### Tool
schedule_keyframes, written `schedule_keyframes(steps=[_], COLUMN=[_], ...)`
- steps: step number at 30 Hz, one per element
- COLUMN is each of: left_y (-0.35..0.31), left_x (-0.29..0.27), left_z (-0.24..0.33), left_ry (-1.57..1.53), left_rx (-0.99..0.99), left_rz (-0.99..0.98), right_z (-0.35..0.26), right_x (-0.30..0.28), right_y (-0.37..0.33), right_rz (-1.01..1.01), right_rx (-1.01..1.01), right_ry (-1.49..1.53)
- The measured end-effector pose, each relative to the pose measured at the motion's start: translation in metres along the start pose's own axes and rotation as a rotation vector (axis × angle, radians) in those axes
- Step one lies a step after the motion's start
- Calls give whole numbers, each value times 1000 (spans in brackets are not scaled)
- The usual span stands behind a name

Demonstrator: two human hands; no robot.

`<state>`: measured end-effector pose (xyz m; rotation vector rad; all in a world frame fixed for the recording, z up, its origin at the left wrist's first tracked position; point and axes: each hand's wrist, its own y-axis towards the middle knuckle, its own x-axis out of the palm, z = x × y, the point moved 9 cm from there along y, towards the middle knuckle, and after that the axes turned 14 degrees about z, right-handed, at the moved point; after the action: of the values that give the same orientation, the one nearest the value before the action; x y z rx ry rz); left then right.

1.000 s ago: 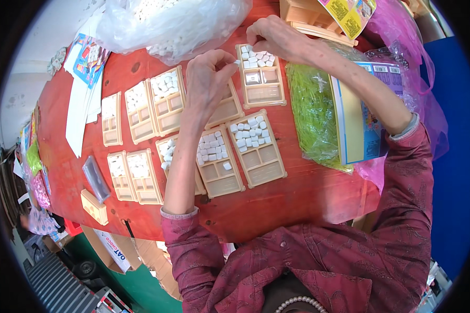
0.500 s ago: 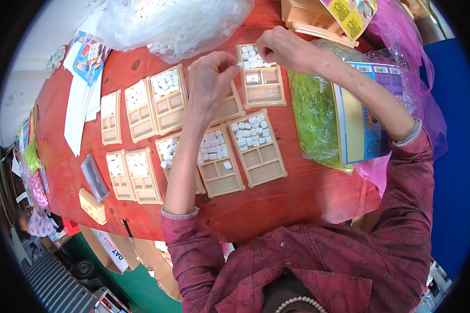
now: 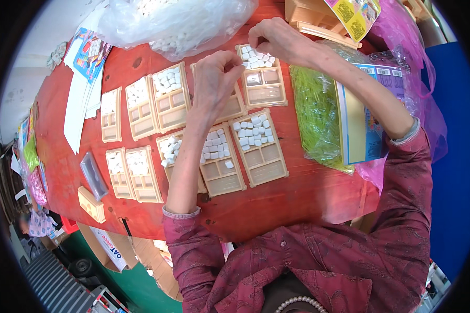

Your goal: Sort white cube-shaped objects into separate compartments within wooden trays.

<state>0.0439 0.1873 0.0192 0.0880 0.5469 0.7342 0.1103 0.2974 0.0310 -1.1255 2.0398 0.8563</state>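
Observation:
My left hand point(image 3: 216, 78) hovers over a beige compartment tray point(image 3: 232, 109) and hides much of it. Its thumb and fingertips are pinched together; what they hold, if anything, is too small to make out. At the far right tray point(image 3: 265, 95), my right hand point(image 3: 277, 40) is just above the top compartment, fingers curled into a pinch whose content is hidden. Small white marshmallow-like pieces point(image 3: 258, 60) lie in that compartment. Nearer me, another tray point(image 3: 266, 171) has white pieces point(image 3: 253, 130) in its top section. One loose piece point(image 3: 228, 164) sits in a lower compartment of the tray beside it.
A clear bag of white pieces point(image 3: 177, 26) lies at the back. To the right are a bag of green strands point(image 3: 316, 115), a printed card pack point(image 3: 363, 130) and pink plastic point(image 3: 428, 115). More trays, paper sheets point(image 3: 78, 115) and a grey case point(image 3: 93, 176) occupy the left.
My right hand has shifted slightly left and up over the far tray, uncovering more white pieces. My left hand, still pinched, has barely moved to the right.

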Motion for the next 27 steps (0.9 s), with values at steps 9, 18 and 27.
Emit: schedule_keyframes(steps=[9, 18, 27], left_y=[-6, -59, -139], left_x=[-20, -89, -109], left_z=[2, 15, 28], left_ry=[12, 101, 181], left_rx=[7, -75, -5], left_rz=[10, 95, 41], right_z=[-5, -62, -77], right_x=[1, -1, 42], right_y=[-2, -44, -90], right_rz=[24, -45, -270], right_rx=[-52, -104, -161], right_ry=[-157, 74, -88])
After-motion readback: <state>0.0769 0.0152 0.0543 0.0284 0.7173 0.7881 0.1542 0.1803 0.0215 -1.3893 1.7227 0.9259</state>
